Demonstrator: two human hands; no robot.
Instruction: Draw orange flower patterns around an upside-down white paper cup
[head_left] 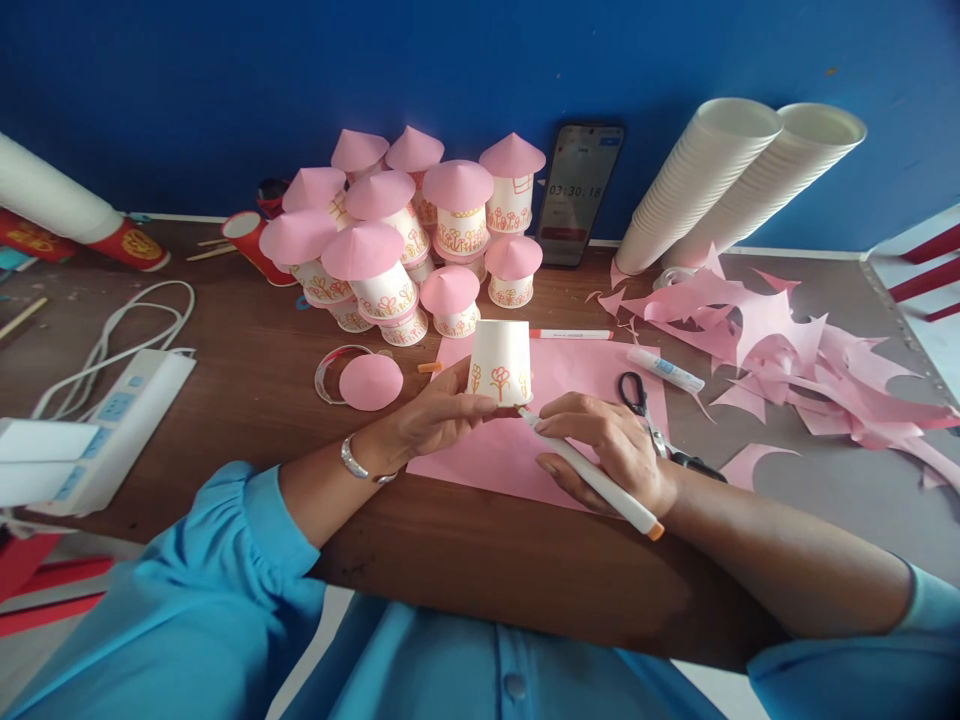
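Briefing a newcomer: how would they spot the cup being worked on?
On the table, find the pink sheet. Above it, the left hand holds a white cup with orange flowers; unlike the pink-roofed cups behind, its top is bare.

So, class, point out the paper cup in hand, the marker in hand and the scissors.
Paper cup (499,355): head view, middle of its white side.
Marker (596,479): head view, middle of its white barrel.
Scissors (658,439): head view, metal between the black handles.

Two markers (601,486), one phone (580,196), one pair of scissors (660,441)
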